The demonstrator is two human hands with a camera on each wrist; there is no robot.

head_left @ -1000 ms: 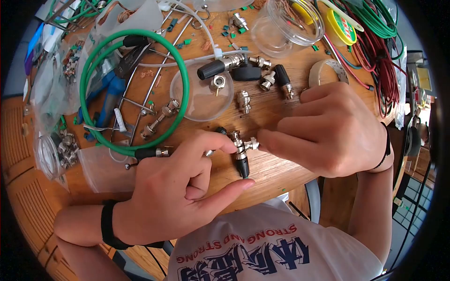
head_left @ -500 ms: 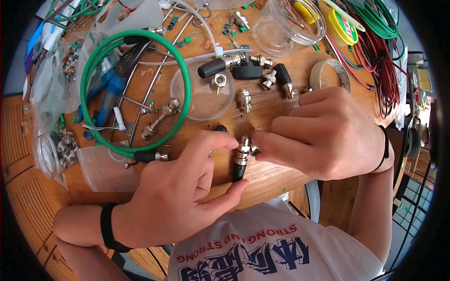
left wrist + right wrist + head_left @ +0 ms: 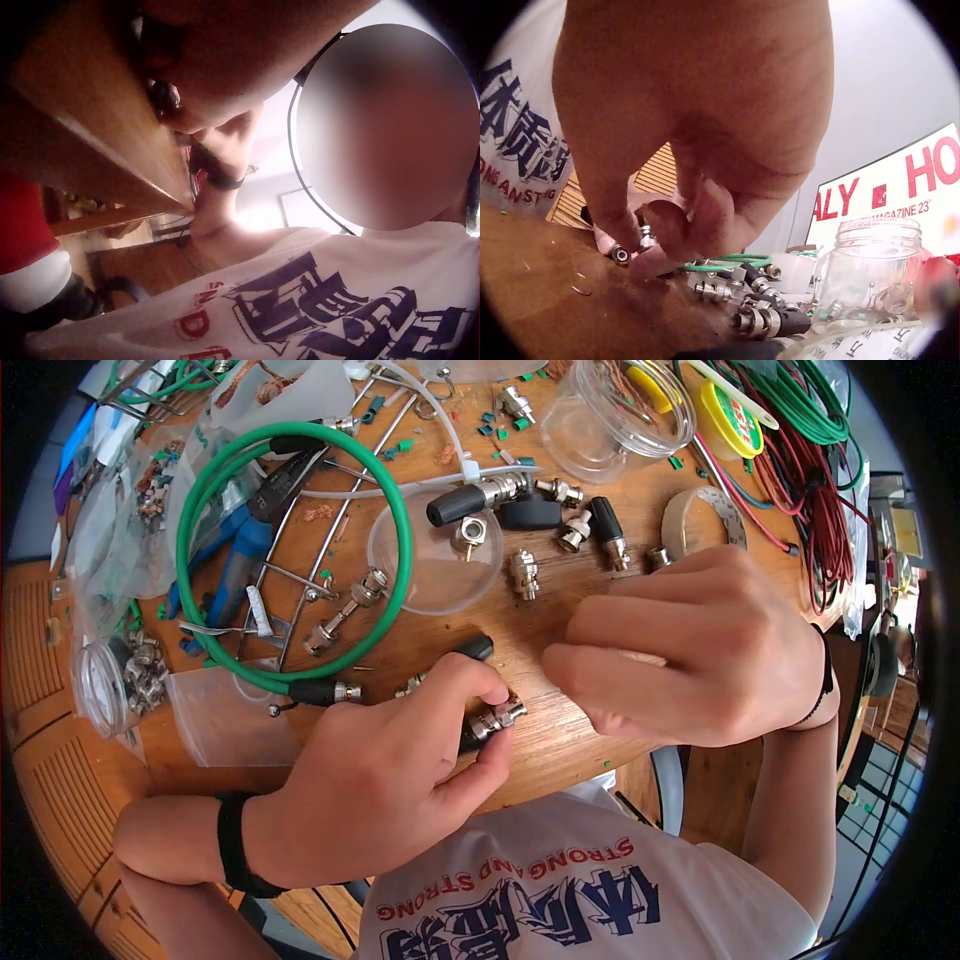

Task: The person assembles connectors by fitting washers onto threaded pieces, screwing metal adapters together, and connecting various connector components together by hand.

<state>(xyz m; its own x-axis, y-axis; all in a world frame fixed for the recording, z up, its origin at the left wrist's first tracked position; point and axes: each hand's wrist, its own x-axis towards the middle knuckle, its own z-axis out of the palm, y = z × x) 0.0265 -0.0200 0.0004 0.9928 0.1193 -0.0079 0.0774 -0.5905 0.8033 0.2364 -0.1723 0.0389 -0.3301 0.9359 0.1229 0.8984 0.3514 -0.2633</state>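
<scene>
My left hand point(image 3: 385, 775) pinches a metal BNC connector point(image 3: 495, 720) between thumb and index finger, its bare end pointing right. The connector's black boot is mostly hidden by the fingers. To the right, over the table, is my right hand point(image 3: 680, 650) with its fingers curled and tips together. A small metal connector point(image 3: 646, 238) shows between those fingertips in the right wrist view. Close by it there is the round open end of the left hand's connector point(image 3: 620, 255). Behind the left index finger lies another black-booted connector point(image 3: 475, 648).
A green cable loop point(image 3: 405, 550) lies at the left beside blue-handled pliers point(image 3: 245, 560). Several connectors point(image 3: 525, 575) sit beyond the hands, near a clear round lid point(image 3: 425, 600). At the back right are a tape roll point(image 3: 680, 520), a clear jar point(image 3: 575, 450) and red wires point(image 3: 815, 520).
The left hand's connector has come away from the right fingers and swung from upright in view to pointing right. The left thumb and index finger have closed around it; the right hand shifted slightly.
</scene>
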